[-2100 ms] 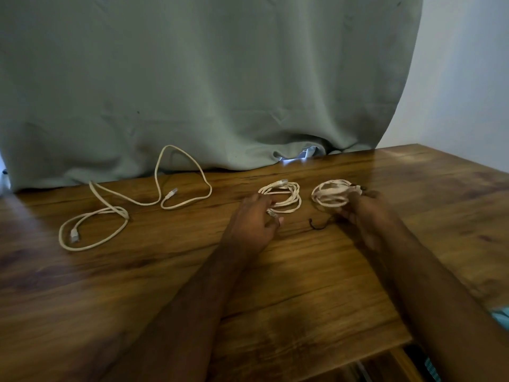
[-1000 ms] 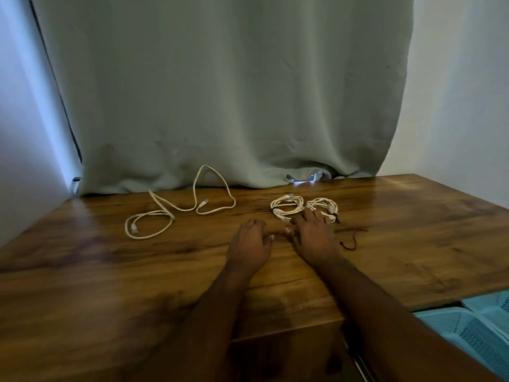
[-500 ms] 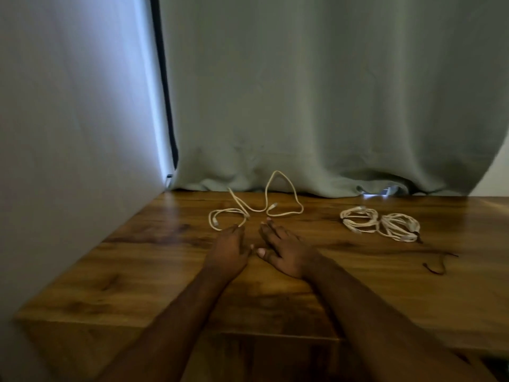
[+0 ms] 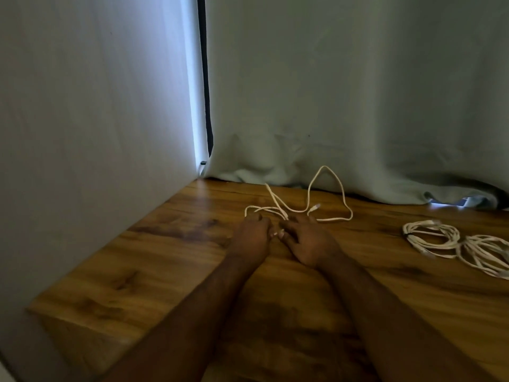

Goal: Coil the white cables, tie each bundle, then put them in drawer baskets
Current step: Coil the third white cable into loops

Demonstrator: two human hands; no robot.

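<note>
1. The loose white cable sprawls in open loops at the centre of the frame, on the wooden bench by the curtain.
2. The left hand and right hand lie side by side at its near strands, fingers reaching forward; whether either grips the cable, I cannot tell.
3. Two coiled bundles rest touching at the right edge.
4. The cable looks light, thin and limp, springy enough to uncoil; best taken near a plug end, then wound round the fingers.
</note>
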